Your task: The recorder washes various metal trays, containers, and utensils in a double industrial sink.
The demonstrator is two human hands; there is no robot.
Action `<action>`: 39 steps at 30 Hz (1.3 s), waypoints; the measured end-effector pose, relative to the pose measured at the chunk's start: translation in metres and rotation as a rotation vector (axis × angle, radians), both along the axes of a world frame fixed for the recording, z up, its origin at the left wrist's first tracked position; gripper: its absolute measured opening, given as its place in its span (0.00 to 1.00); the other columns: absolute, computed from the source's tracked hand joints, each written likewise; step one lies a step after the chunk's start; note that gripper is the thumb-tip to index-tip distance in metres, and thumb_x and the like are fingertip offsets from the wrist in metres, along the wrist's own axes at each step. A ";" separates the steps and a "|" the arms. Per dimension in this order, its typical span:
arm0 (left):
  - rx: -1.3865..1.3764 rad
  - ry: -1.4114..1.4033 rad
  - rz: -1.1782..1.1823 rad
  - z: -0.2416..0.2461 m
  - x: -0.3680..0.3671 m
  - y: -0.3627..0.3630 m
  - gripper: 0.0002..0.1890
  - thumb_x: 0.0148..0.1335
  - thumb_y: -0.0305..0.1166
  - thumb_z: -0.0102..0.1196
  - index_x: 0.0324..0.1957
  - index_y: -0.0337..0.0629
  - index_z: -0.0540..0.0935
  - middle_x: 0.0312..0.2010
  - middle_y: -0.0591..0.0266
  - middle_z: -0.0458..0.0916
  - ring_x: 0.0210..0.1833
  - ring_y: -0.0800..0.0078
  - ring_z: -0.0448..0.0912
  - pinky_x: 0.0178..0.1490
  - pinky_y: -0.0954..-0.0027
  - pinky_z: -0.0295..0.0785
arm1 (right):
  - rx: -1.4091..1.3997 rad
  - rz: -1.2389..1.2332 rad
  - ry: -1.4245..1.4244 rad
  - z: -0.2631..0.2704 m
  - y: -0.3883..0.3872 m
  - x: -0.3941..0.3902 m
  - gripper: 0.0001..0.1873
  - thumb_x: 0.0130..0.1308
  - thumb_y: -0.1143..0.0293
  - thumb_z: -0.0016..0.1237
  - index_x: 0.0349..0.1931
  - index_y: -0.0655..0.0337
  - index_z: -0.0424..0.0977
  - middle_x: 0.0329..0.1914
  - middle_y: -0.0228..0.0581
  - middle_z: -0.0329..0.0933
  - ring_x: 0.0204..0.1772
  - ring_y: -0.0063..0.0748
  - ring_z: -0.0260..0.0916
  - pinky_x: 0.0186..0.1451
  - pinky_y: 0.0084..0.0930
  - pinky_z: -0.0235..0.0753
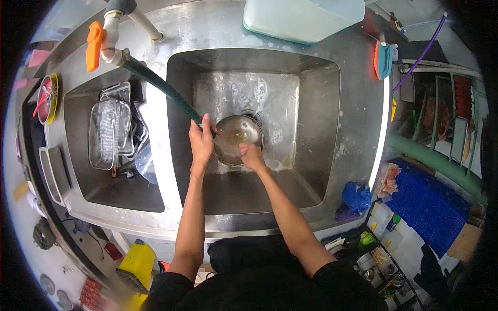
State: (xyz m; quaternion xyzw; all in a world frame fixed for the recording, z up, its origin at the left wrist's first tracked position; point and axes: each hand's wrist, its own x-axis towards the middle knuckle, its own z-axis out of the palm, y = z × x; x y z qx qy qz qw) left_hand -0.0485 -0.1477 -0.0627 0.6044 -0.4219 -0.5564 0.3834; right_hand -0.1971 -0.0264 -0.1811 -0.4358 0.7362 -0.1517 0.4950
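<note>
My left hand (202, 140) grips the lower end of a dark green hose (161, 87) over the near-left rim of a round metal bowl (235, 130). The bowl is in the larger sink basin (315, 116), with some liquid and small bits inside it. My right hand (253, 156) is closed over the bowl's near-right rim, fingertips on the inner side; its other fingers are hidden. Suds and water drops (261, 91) lie on the basin floor beyond the bowl. Part of a drain fitting (251, 113) shows just behind it.
The left basin (128, 198) holds wire baskets (104, 134) and a clear plastic item (146, 165). The hose hangs from a pipe with an orange valve handle (93, 46). A large translucent container (303, 19) stands behind; a brush (383, 61) and blue bundle (356, 197) are right.
</note>
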 end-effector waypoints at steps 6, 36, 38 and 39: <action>-0.007 -0.107 0.030 0.010 0.006 0.004 0.17 0.72 0.41 0.45 0.34 0.36 0.70 0.20 0.62 0.74 0.24 0.76 0.75 0.31 0.72 0.69 | 0.086 0.414 0.226 0.018 -0.002 0.021 0.14 0.59 0.67 0.48 0.44 0.62 0.79 0.40 0.48 0.81 0.48 0.45 0.77 0.57 0.42 0.69; 0.884 0.339 -0.006 -0.127 0.015 0.074 0.29 0.71 0.46 0.37 0.57 0.24 0.67 0.49 0.37 0.75 0.43 0.48 0.81 0.41 0.42 0.82 | 0.131 0.430 -0.147 -0.077 -0.026 0.045 0.20 0.62 0.73 0.33 0.51 0.66 0.73 0.54 0.45 0.77 0.59 0.42 0.70 0.58 0.32 0.67; 0.918 0.212 -0.020 -0.119 0.008 0.074 0.31 0.72 0.50 0.33 0.59 0.27 0.66 0.48 0.38 0.77 0.46 0.47 0.81 0.40 0.49 0.83 | 0.090 0.004 -0.368 -0.067 -0.044 0.047 0.21 0.62 0.77 0.33 0.54 0.66 0.71 0.54 0.44 0.77 0.59 0.40 0.71 0.58 0.32 0.69; 0.923 0.161 0.035 -0.113 0.007 0.072 0.31 0.72 0.50 0.33 0.59 0.27 0.66 0.48 0.38 0.77 0.46 0.47 0.81 0.40 0.49 0.83 | 0.170 -0.453 -0.591 -0.053 -0.055 0.051 0.22 0.63 0.78 0.33 0.58 0.66 0.68 0.55 0.44 0.76 0.59 0.39 0.72 0.58 0.33 0.70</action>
